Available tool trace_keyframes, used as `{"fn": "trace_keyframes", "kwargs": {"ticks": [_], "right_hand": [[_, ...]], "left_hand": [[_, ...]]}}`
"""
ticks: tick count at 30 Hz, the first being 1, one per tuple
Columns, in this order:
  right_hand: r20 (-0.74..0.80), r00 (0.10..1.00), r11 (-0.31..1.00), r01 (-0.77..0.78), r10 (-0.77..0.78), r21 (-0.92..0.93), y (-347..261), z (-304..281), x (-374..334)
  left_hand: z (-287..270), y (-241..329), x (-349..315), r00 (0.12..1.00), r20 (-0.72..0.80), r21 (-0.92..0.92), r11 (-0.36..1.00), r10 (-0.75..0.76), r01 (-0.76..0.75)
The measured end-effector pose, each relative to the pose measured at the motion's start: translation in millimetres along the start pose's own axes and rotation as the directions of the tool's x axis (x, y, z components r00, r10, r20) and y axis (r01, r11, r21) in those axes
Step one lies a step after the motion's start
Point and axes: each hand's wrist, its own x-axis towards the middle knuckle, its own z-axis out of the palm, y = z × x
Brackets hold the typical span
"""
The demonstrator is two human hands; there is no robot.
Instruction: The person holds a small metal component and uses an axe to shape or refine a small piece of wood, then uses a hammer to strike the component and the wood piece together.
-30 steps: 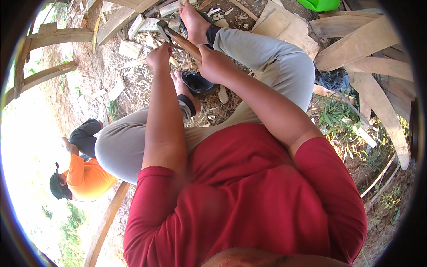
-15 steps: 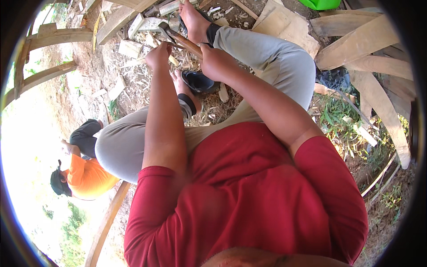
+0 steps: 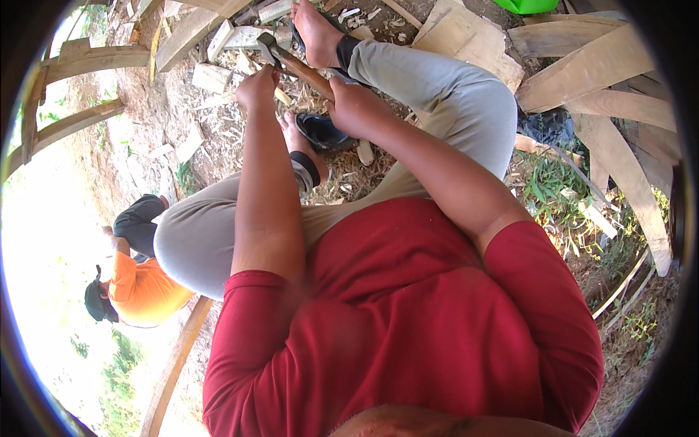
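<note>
My right hand (image 3: 351, 108) is closed round the brown wooden handle of a tool (image 3: 312, 75). Its dark metal head (image 3: 269, 48) points up and left, and looks like that of an adze or hatchet. Just below the head, my left hand (image 3: 256, 89) is closed in a pinch, its fingertips beside a thin dark edge. Whether that edge belongs to the tool or is a separate piece, I cannot tell. Both hands are held out over the ground between my bare feet. A black sandal or shoe (image 3: 324, 132) lies below the tool.
Wood chips and offcuts (image 3: 212, 78) litter the ground ahead. Curved planks (image 3: 590, 69) are stacked at the right, and curved timbers (image 3: 98, 62) stand at the left. A flat board (image 3: 466, 40) and a green container (image 3: 526, 6) lie farther off. A person in orange (image 3: 149, 291) sits at left.
The tool's head has tipped slightly, with my hands shifting only a little. The person at left has moved slightly.
</note>
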Motion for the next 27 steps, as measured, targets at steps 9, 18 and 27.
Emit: {"fn": "trace_keyframes", "kwargs": {"ticks": [9,18,27], "right_hand": [[0.050,0.998,0.998,-0.043,0.045,-0.052,-11,-7,6],[-0.044,0.999,0.996,-0.018,0.022,0.082,-16,-16,2],[0.001,1.000,1.000,-0.014,0.014,-0.019,-16,-5,9]], "left_hand": [[-5,-1,-5,0.998,0.060,-0.078,0.997,0.021,-0.016],[-7,4,1,0.999,0.038,-0.074,0.997,0.015,-0.012],[-6,9,-3,0.997,0.050,0.011,0.999,0.052,-0.052]]}}
